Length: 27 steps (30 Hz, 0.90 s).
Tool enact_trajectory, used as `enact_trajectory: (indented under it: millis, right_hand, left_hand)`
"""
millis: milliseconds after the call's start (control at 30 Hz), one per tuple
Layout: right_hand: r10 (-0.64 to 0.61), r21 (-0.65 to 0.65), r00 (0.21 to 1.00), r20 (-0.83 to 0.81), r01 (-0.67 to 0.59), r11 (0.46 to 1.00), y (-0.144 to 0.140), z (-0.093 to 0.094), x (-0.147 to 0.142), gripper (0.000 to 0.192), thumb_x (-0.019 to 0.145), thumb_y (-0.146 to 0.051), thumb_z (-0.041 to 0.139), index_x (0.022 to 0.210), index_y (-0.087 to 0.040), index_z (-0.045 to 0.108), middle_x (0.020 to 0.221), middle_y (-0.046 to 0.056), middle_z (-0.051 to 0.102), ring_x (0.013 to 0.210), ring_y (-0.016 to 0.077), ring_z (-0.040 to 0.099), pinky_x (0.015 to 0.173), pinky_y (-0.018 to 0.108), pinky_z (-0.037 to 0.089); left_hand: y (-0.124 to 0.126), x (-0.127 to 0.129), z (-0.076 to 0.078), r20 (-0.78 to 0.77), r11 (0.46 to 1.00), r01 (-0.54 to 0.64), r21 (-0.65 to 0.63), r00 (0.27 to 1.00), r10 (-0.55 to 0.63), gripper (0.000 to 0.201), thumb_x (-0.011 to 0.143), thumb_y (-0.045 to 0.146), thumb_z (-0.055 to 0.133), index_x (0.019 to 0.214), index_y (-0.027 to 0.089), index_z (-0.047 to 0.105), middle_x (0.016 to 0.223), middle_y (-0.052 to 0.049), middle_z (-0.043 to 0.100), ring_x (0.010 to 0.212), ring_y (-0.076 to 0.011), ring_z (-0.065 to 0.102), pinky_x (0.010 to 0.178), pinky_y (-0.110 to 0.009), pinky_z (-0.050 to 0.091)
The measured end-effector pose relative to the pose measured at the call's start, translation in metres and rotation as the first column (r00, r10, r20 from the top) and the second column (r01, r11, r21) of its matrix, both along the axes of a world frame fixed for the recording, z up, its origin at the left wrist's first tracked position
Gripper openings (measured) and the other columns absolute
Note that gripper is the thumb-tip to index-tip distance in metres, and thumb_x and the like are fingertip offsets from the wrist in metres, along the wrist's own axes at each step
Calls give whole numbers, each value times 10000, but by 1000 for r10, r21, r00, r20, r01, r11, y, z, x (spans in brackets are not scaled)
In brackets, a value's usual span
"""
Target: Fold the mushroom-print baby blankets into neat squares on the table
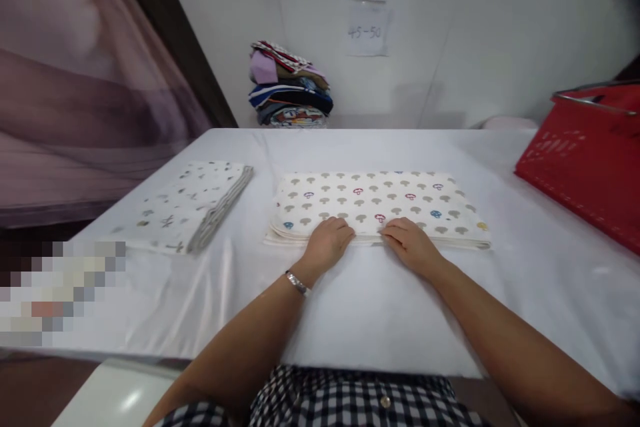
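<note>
centre of frame: left hand (327,238) and right hand (409,242) lie palm-down, fingers curled over the near edge of a folded mushroom-print cloth (380,203) on the white table (350,293). centre left: second folded cloth (193,203). upper centre: stacked fabrics (290,87). right edge: red basket (590,160).

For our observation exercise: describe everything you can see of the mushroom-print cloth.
The mushroom cloth is cream, soft-looking fabric printed with grey, red, blue and purple mushrooms. It lies folded into a long flat rectangle of several layers on the white table, mid-table. The left hand and right hand press on its near edge.
</note>
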State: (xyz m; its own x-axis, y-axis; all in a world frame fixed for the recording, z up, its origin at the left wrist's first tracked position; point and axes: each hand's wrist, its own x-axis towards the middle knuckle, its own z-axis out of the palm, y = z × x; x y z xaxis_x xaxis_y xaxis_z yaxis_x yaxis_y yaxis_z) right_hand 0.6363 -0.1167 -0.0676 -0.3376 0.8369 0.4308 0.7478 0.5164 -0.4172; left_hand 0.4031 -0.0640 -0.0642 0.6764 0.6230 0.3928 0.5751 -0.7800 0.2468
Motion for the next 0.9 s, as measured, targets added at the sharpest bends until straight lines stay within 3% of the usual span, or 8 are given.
enact_trajectory:
  millis: [133,267,400,533,667,767,900]
  right_hand:
    - [5,-11,1000,5,-5,1000,1,-6,4,218,923,-229,427,972,-230,639,997,64,631,925,217,558,812,401,475]
    - [5,-45,1000,19,-5,999,3,-13,10,229,917,-244,420,992,-230,636,1015,62,625,933,217,563,807,404,488]
    - [4,-39,1000,15,-4,999,4,-17,12,245,912,-255,412,989,-227,643,1024,61,624,940,216,567,812,402,492]
    - [-17,-43,1000,12,17,999,3,-16,11,257,912,-274,408,977,-237,654,1027,52,630,947,216,570,825,398,490]
    - [-39,-58,999,4,39,998,2,-14,10,262,904,-295,412,969,-245,661,1024,48,636,957,221,571,826,398,490]
    - [-48,-61,999,0,48,997,1,-14,10,262,898,-307,418,965,-248,664,1031,49,634,967,226,570,834,403,488]
    - [-44,-64,999,12,44,997,1,-14,11,265,904,-316,418,967,-247,666,1033,47,631,977,223,563,849,397,482]
  left_hand:
    - [-2,-8,2,5,999,-25,-36,1000,25,310,946,290,389,808,186,646,831,-47,608,796,-161,511,734,-308,417]
    - [0,-35,4,39,992,-93,-81,995,96,283,933,283,422,806,186,655,826,-42,622,817,-160,529,726,-290,417]
    - [1,-77,6,43,960,-266,-85,962,270,268,913,288,461,779,192,672,817,-37,649,808,-163,553,746,-303,418]
    - [-2,-109,4,87,904,-423,-61,900,427,200,877,292,520,828,232,704,906,-31,679,914,-183,573,886,-369,398]
    - [-5,-119,-1,199,864,-485,-135,841,503,211,866,303,516,834,247,717,973,-27,669,972,-179,563,904,-350,430]
    - [-4,-120,-4,279,804,-552,-220,754,594,213,855,301,516,842,229,716,1007,-32,649,1002,-182,554,908,-327,449]
    - [-5,-118,-4,289,762,-572,-306,706,646,225,856,294,495,864,214,706,1049,-39,622,989,-178,567,913,-322,453]
